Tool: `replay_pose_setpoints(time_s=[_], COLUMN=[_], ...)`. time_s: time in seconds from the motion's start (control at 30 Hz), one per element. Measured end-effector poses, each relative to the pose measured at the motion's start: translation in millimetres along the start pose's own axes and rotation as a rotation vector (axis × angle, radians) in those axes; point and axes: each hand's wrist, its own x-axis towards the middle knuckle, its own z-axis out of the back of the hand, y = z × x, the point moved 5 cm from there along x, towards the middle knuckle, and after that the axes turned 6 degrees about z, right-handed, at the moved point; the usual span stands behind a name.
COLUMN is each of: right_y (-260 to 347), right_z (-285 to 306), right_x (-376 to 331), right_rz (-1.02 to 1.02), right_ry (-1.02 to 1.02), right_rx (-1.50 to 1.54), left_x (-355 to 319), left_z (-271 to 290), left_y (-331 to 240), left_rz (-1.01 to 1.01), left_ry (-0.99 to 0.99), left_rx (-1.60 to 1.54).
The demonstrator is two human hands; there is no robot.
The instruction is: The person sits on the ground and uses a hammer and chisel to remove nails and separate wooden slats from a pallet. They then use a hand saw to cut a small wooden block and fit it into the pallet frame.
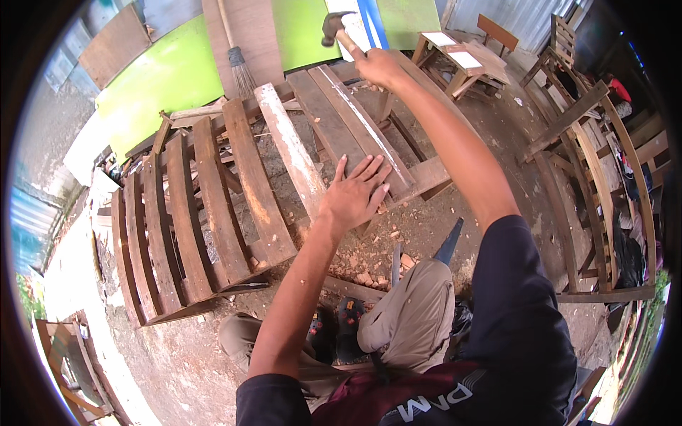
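My right hand (379, 66) grips the wooden handle of a claw hammer (337, 28), its dark head raised above the far end of the slats. Spread flat, my left hand (355, 190) presses on the near end of a brown wooden slat (323, 117). That slat lies across a slatted wooden frame (423, 177), beside another slat with a white streak along it. Just left of them is a slat with peeling white paint (288, 145). Several bare brown slats (252, 181) continue leftward with gaps between them.
A broom (238, 67) leans against a brown panel between bright green boards (167, 78). Wood chips (366, 273) and a blue-handled tool (449, 241) are near my knees. Slatted wooden furniture (604, 206) stands at right; a small table (458, 60) is at far right.
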Motion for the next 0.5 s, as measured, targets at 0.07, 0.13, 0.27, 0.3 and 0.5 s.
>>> replay_pose_setpoints(time_s=[0.07, 0.13, 0.27, 0.3, 0.5], right_y=[-4.0, -5.1, -48.7, -47.3, -45.5], right_z=[1.7, 0.9, -22.8, -19.3, -20.2], right_x=[-26.2, -54.7, -83.3, -87.2, -116.1], right_rz=[0.121, 0.297, -0.203, -0.141, -0.125], right_ry=[-0.196, -0.359, 0.152, 0.089, 0.192], right_rx=[0.039, -0.182, 0.037, -0.010, -0.077], left_x=[0.6, 1.8, 1.7, 2.0, 0.8], left_z=[-1.9, -1.9, -1.1, -1.6, -2.3], left_y=[0.6, 0.9, 0.2, 1.3, 3.3], left_rz=[0.014, 0.018, -0.020, -0.005, -0.027], left_ry=[0.034, 0.045, 0.022, 0.031, -0.011], left_rx=[-0.004, -0.005, -0.023, -0.036, -0.051])
